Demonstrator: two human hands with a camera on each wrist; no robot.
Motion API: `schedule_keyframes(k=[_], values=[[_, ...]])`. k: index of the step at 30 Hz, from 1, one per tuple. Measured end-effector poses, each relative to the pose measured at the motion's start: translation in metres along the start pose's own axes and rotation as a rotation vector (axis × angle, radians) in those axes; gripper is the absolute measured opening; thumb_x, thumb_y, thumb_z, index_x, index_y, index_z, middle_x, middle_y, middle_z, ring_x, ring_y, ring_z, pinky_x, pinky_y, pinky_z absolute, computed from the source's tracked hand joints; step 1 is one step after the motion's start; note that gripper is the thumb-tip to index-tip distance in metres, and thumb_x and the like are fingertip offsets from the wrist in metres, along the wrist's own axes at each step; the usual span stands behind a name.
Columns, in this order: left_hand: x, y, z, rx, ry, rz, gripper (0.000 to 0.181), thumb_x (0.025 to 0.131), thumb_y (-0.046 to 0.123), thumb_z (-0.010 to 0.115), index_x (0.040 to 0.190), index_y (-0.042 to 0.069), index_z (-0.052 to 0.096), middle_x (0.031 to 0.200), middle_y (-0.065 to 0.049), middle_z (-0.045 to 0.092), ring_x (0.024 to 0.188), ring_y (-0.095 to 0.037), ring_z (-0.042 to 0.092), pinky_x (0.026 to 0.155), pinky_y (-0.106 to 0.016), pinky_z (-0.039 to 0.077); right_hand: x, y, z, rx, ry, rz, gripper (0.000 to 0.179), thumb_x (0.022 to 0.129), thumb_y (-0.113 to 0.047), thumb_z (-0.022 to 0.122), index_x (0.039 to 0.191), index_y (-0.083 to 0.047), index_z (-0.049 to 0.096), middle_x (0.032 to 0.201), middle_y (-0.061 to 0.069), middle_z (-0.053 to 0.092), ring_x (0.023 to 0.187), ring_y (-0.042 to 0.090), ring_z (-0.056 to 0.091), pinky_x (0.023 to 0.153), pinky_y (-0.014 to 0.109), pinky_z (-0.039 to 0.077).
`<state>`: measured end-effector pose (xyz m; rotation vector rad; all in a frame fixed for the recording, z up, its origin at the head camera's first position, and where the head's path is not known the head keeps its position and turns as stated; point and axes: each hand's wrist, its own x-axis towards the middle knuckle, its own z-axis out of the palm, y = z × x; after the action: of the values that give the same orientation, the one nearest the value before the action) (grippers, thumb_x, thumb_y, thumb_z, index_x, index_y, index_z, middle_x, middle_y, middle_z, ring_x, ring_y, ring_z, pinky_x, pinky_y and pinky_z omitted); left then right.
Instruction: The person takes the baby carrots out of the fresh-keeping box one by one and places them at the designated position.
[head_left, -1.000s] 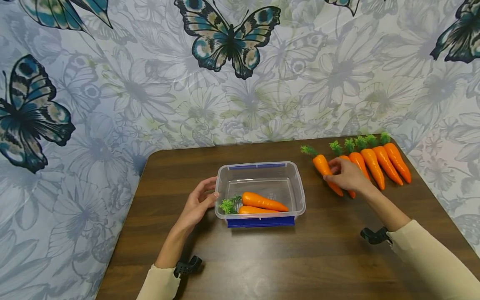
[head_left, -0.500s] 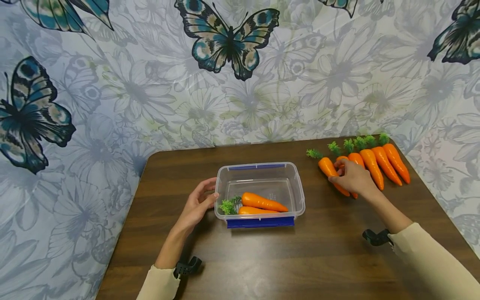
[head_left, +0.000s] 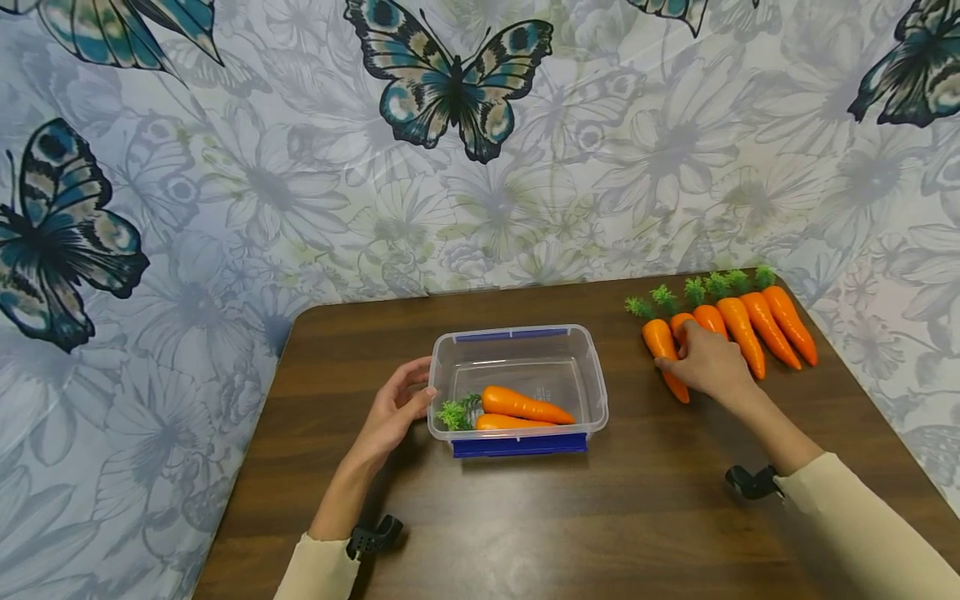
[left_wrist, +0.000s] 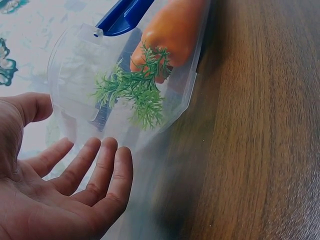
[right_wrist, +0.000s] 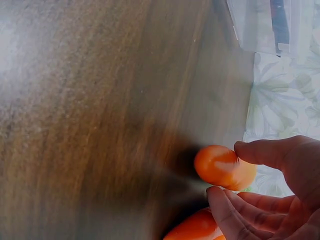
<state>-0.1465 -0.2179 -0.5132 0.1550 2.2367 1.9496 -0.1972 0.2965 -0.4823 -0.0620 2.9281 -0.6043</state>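
My right hand (head_left: 708, 362) pinches the leftmost orange carrot (head_left: 659, 340) of a row, thumb on its near-left side and fingers on its other side. In the right wrist view the carrot (right_wrist: 217, 165) lies between thumb and fingers, with another carrot (right_wrist: 195, 227) just below them. My left hand (head_left: 390, 417) rests its loosely bent fingers against the left side of a clear plastic food container (head_left: 598, 392) with blue latches. Inside it, along the near wall, lie two carrots (head_left: 525, 405) with green tops (left_wrist: 135, 95).
Several more carrots (head_left: 742, 333) lie side by side at the table's back right, leafy tops toward the wall. The brown wooden table (head_left: 600, 517) meets a butterfly-patterned wall covering (head_left: 480, 217). Dark bands (head_left: 375, 536) sit at both wrists.
My right hand has slid the leftmost carrot rightward, closer to the row, and its body has turned more upright in the head view. The left hand and container stay put.
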Motion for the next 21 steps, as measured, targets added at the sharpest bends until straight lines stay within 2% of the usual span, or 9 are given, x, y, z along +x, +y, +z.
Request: schedule_keyframes(k=[4, 8, 12, 21], values=[[-0.0012, 0.0017, 0.0002, 0.005, -0.002, 0.000, 0.055, 0.107, 0.018, 0.068, 0.159, 0.019, 0.049, 0.151, -0.022, 0.057, 0.124, -0.025, 0.063, 0.092, -0.029, 0.061, 0.0003, -0.0007, -0.0003, 0.003, 0.014, -0.011, 0.055, 0.097, -0.042, 0.075, 0.119, 0.004, 0.055, 0.092, 0.013, 0.066, 0.072, 0.024, 0.061, 0.066, 0.041, 0.047], [-0.0022, 0.0026, 0.0010, -0.009, -0.007, 0.004, 0.055, 0.107, 0.018, 0.068, 0.158, 0.019, 0.049, 0.152, -0.023, 0.057, 0.126, -0.032, 0.063, 0.092, -0.030, 0.062, 0.0004, 0.0002, -0.0001, 0.005, 0.019, -0.008, 0.055, 0.098, -0.042, 0.074, 0.121, 0.004, 0.055, 0.093, 0.014, 0.067, 0.071, 0.024, 0.061, 0.067, 0.042, 0.048], [-0.0028, 0.0022, 0.0017, -0.016, -0.015, 0.011, 0.055, 0.107, 0.017, 0.067, 0.159, 0.018, 0.048, 0.152, -0.024, 0.056, 0.128, -0.038, 0.063, 0.092, -0.029, 0.062, -0.0007, 0.0010, 0.0007, 0.001, 0.021, 0.011, 0.052, 0.098, -0.041, 0.074, 0.120, 0.002, 0.055, 0.091, 0.012, 0.065, 0.070, 0.024, 0.060, 0.063, 0.039, 0.046], [-0.0018, 0.0019, 0.0002, -0.004, -0.011, 0.014, 0.055, 0.107, 0.018, 0.067, 0.159, 0.019, 0.049, 0.151, -0.022, 0.058, 0.126, -0.038, 0.064, 0.092, -0.029, 0.062, -0.0024, 0.0036, -0.0009, -0.009, 0.051, 0.012, 0.051, 0.097, -0.041, 0.076, 0.115, 0.001, 0.053, 0.086, 0.011, 0.061, 0.065, 0.023, 0.057, 0.057, 0.033, 0.041]])
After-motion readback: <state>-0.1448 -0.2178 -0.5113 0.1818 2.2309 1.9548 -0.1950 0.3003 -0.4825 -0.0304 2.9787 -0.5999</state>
